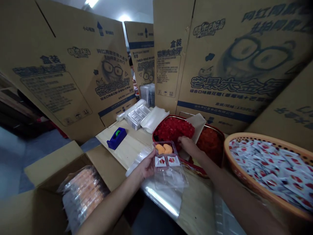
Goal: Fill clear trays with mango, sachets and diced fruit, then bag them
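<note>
My left hand (148,165) grips the left edge of a clear plastic box (172,178), its lid folded open towards me. Two orange curved pieces (163,149) lie in the box's far compartment, with two white sachets (167,161) printed in red nearer to me. Just beyond the box, my right hand (187,145) is at the edge of a heap of small red pieces (171,129) in a red tray (207,174). Its fingers are curled together; what is between them is hidden. A white divider (197,125) parts the red heap from a darker orange-red heap (210,145).
On the right stands an orange basket (234,169) full of sachets. A blue tape dispenser (116,138) and stacked clear trays (138,114) sit on the table. At lower left, an open carton (53,163) holds bagged packs (83,192). Tall printed cartons (73,65) wall the back.
</note>
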`<state>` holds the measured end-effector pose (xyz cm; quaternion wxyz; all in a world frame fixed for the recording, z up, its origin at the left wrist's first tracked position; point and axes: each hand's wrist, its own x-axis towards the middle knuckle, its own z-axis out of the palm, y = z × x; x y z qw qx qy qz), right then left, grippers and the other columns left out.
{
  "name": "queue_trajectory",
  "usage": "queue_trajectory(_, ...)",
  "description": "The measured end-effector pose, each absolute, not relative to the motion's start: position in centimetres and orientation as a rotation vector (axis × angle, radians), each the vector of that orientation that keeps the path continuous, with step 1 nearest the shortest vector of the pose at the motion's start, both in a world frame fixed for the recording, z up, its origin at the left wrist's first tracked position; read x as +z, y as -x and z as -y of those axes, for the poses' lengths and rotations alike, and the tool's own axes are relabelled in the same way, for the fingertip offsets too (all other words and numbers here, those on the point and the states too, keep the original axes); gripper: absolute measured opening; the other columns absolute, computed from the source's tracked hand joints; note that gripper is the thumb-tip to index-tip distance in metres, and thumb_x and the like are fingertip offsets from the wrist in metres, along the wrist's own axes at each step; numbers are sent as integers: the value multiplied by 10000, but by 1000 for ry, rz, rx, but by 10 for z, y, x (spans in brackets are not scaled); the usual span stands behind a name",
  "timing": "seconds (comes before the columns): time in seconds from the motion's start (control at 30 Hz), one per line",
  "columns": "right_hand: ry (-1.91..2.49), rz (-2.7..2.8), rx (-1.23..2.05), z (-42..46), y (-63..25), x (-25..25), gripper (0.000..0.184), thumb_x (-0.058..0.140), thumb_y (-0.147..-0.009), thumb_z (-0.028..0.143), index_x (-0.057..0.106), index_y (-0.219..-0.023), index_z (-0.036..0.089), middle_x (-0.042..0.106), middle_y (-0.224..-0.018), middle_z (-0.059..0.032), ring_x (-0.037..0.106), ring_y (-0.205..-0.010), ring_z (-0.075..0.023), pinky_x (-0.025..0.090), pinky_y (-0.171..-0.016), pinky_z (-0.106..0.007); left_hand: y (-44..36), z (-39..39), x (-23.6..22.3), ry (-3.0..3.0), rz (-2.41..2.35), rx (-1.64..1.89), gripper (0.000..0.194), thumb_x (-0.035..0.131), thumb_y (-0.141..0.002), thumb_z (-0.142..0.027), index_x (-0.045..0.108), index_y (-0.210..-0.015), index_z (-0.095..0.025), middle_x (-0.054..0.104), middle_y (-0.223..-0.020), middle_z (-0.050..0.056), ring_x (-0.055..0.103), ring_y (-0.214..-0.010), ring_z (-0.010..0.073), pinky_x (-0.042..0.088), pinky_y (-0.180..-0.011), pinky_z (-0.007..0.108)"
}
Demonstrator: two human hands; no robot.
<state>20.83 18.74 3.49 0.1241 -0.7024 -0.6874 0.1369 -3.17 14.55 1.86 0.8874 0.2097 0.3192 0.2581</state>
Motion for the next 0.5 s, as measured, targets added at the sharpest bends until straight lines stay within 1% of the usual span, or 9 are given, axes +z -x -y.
queue_trajectory(0.1, 2027, 1856, 378, -183, -212, 48, 196, 485, -799, 130, 628, -932, 144, 646, -943, -87, 587, -854, -161, 410, -726, -238, 31, -150, 20, -422, -637, 533, 583, 413, -852, -540, 547, -1182, -79, 682, -985, 164, 654, -894, 251, 482, -815, 380)
queue_trajectory(0.17, 1981, 1768, 472, -174, -213, 61, 205, 487, -813, 206, 620, -957, 145, 656, -844, -58, 587, -742, -144, 432, -652, -234, 31, -152, 22, -416, -625, 533, 575, 413, -854, -535, 549, -1178, -79, 680, -993, 162, 651, -904, 252, 483, -820, 385)
queue_trajectory(0.2, 1935, 1712, 594, -166, -212, 68, 204, 507, -800, 237, 622, -943, 147, 650, -763, -35, 575, -668, -134, 432, -602, -229, 30, -154, 23, -413, -628, 534, 567, 409, -857, -533, 552, -1172, -84, 680, -994, 157, 651, -904, 249, 485, -819, 385)
queue_trajectory(0.27, 1805, 1599, 948, -146, -206, 82, 181, 572, -737, 273, 632, -861, 156, 607, -611, 9, 527, -545, -113, 408, -514, -214, 28, -156, 24, -410, -655, 532, 541, 396, -865, -526, 561, -1155, -100, 683, -982, 139, 655, -886, 235, 492, -807, 376)
queue_trajectory(0.33, 1658, 1524, 1275, -124, -197, 92, 149, 635, -655, 269, 635, -763, 166, 580, -552, 31, 485, -489, -93, 378, -469, -202, 27, -158, 25, -414, -680, 531, 525, 379, -874, -519, 566, -1140, -106, 686, -963, 127, 657, -866, 223, 501, -783, 363)
queue_trajectory(0.4, 1576, 1529, 1440, -106, -183, 97, 120, 668, -594, 243, 629, -680, 169, 581, -549, 34, 464, -474, -79, 360, -450, -194, 26, -159, 26, -425, -681, 536, 528, 369, -879, -514, 563, -1138, -98, 684, -957, 128, 655, -861, 219, 506, -768, 354)
queue_trajectory(0.5, 1550, 1531, 1503, -91, -161, 95, 64, 654, -562, 186, 600, -590, 167, 549, -494, 43, 434, -443, -68, 333, -421, -184, 25, -161, 24, -423, -636, 538, 538, 372, -879, -511, 548, -1160, -87, 676, -989, 135, 648, -883, 218, 503, -783, 355)
